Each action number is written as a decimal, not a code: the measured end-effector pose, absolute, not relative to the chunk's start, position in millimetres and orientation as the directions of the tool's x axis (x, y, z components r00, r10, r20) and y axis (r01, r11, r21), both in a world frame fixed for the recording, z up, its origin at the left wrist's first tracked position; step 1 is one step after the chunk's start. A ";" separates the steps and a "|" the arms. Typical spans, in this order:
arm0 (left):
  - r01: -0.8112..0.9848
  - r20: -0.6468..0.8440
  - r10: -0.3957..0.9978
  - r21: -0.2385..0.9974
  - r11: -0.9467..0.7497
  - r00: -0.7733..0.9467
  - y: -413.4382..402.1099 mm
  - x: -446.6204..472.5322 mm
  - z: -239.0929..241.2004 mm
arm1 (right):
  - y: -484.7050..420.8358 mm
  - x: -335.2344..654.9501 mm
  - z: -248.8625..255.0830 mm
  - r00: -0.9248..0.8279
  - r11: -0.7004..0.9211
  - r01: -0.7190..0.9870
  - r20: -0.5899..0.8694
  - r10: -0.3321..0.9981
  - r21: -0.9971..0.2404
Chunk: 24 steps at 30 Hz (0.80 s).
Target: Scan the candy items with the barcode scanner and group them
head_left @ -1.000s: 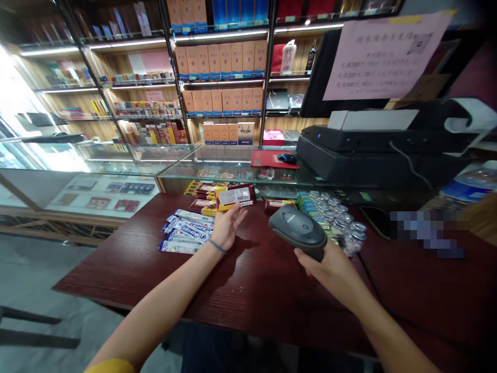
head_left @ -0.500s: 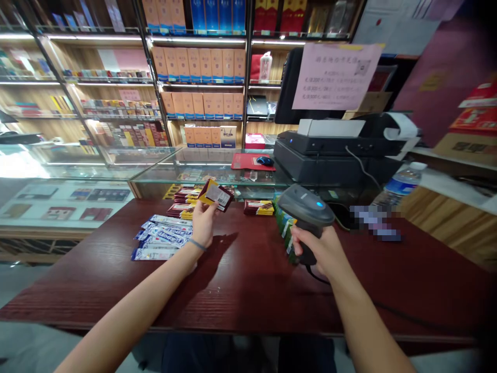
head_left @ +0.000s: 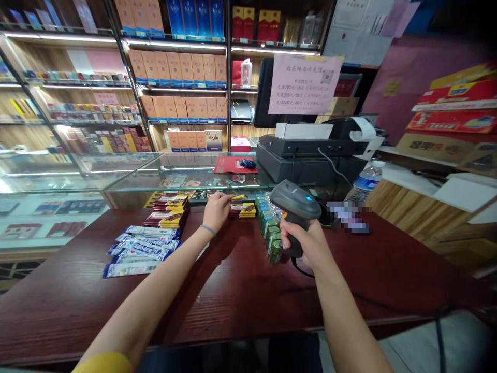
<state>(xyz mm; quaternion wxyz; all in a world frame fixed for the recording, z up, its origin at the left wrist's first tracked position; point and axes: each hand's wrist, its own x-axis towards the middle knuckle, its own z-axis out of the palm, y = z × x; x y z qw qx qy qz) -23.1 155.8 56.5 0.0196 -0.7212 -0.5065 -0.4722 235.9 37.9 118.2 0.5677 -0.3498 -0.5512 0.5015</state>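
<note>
My left hand [head_left: 216, 211] is closed on a thin chocolate bar [head_left: 238, 197] in a yellow and maroon wrapper, seen edge-on. It is just above a small stack of similar chocolate bars [head_left: 243, 210]. My right hand [head_left: 305, 239] grips the handle of a dark barcode scanner [head_left: 295, 199], which has a blue light on top. Beside the scanner stands a row of small green packs [head_left: 272, 233]. A larger pile of chocolate bars [head_left: 166, 212] lies left of my left hand. Nearer me are several blue and white long packets [head_left: 143, 246], fanned out.
A glass display case [head_left: 186, 178] borders the table's [head_left: 233, 290] far edge, with a mouse [head_left: 247, 163] on a red pad. At right are a black cash drawer [head_left: 298, 163], a monitor [head_left: 264, 93] and a water bottle [head_left: 365, 184]. The scanner's cable [head_left: 301, 269] trails across the tabletop.
My left hand has moved right with the chocolate bar, which has turned from showing its barcode side to edge-on near the small stack. My right hand still holds the scanner. The view has shifted right.
</note>
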 end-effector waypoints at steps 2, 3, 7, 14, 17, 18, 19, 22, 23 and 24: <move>0.800 0.695 0.712 0.370 -0.472 0.099 163.0 -15.7 50.3 | 39.5 238.9 118.2 -0.087 0.251 -0.197 0.272 0.958 -0.948; 0.822 0.687 0.715 0.331 -0.464 0.127 166.1 -12.7 47.4 | 40.1 239.9 118.1 -0.073 0.250 -0.209 0.270 0.960 -0.945; 0.877 0.619 0.751 0.203 -0.435 0.229 175.0 -2.5 38.2 | 40.8 241.4 118.7 -0.036 0.231 -0.264 0.249 0.968 -0.936; 0.899 0.525 0.802 0.145 -0.413 0.284 183.3 9.3 25.0 | 38.3 242.4 119.9 -0.030 0.261 -0.281 0.280 0.960 -0.924; 0.885 0.509 0.804 0.158 -0.438 0.308 182.0 7.5 21.3 | 36.9 242.6 121.1 -0.039 0.269 -0.256 0.288 0.957 -0.928; 0.880 0.504 0.805 0.165 -0.446 0.313 181.1 6.7 20.7 | 36.5 242.5 121.6 -0.041 0.272 -0.246 0.290 0.956 -0.930; 0.875 0.499 0.806 0.172 -0.452 0.319 180.0 6.0 20.3 | 36.1 242.4 122.0 -0.041 0.276 -0.238 0.293 0.955 -0.931; 0.863 0.489 0.811 0.203 -0.463 0.320 177.3 5.9 19.6 | 35.8 242.1 122.8 -0.039 0.286 -0.214 0.301 0.953 -0.934; 0.854 0.489 0.813 0.226 -0.468 0.316 176.7 6.5 19.3 | 35.9 242.0 122.7 -0.038 0.285 -0.209 0.299 0.953 -0.935; 0.843 0.492 0.814 0.256 -0.474 0.309 176.2 7.3 18.7 | 36.1 242.0 122.6 -0.038 0.284 -0.206 0.297 0.954 -0.937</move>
